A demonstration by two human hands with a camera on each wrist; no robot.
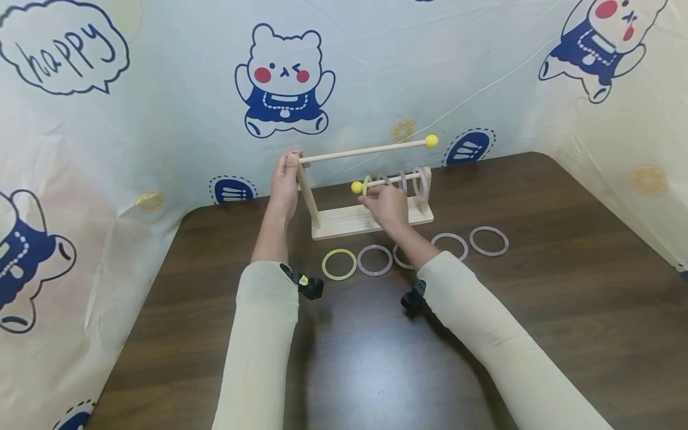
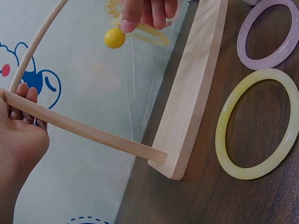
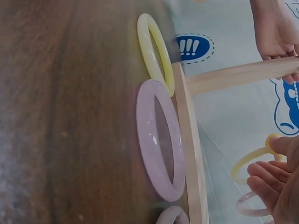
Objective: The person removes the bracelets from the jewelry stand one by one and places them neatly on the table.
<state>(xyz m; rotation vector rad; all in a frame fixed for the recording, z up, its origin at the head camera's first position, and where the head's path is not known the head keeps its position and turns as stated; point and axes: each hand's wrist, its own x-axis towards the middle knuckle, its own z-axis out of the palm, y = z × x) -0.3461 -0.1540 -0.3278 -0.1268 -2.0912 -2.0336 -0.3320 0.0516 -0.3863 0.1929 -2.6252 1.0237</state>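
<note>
A pale wooden bangle stand (image 1: pixel 344 221) has two rods, each ending in a yellow ball. At the top of its left post, my left hand (image 1: pixel 285 182) grips the wood, thumb in front and fingers behind. My right hand (image 1: pixel 389 206) is at the lower rod, pinching a yellow bangle (image 1: pixel 366 185) that hangs around it beside the yellow ball (image 1: pixel 357 187). Farther along that rod hang several purplish bangles (image 1: pixel 421 185), partly covered by the hand. The upper rod (image 1: pixel 365 151) carries no bangles. In the left wrist view, right fingertips (image 2: pixel 133 18) meet the yellow bangle (image 2: pixel 152 35).
In front of the stand, a row of bangles lies flat on the dark wood table (image 1: pixel 355 358): a yellow one (image 1: pixel 339 264) at left, then several purplish ones (image 1: pixel 374 260), one partly behind the right forearm. A printed cloth (image 1: pixel 365 71) hangs close behind the stand.
</note>
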